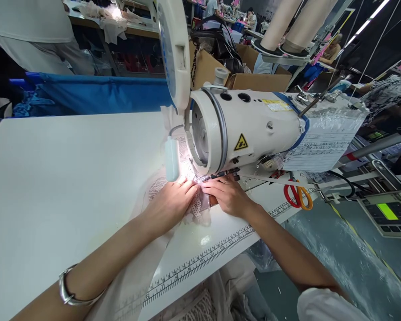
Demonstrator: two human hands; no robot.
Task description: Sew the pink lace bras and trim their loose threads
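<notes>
My left hand point(175, 200) rests on pale pink lace fabric point(196, 211) below the head of a white sewing machine point(254, 127). Its fingers are bent together and press on the cloth. Close by on the right, my right hand point(229, 195) pinches the edge of the same lace, fingertips almost meeting those of the left. The needle area is brightly lit and partly hidden by the fingers and the machine head. A sheer length of the fabric trails under my left forearm toward the table's front edge.
Scissors with red and orange handles point(299, 196) lie right of my right hand. A pale blue lamp point(172, 161) hangs left of the needle area. A printed ruler point(200, 263) runs along the front of the white table point(69, 178). A control panel point(387, 214) sits at right.
</notes>
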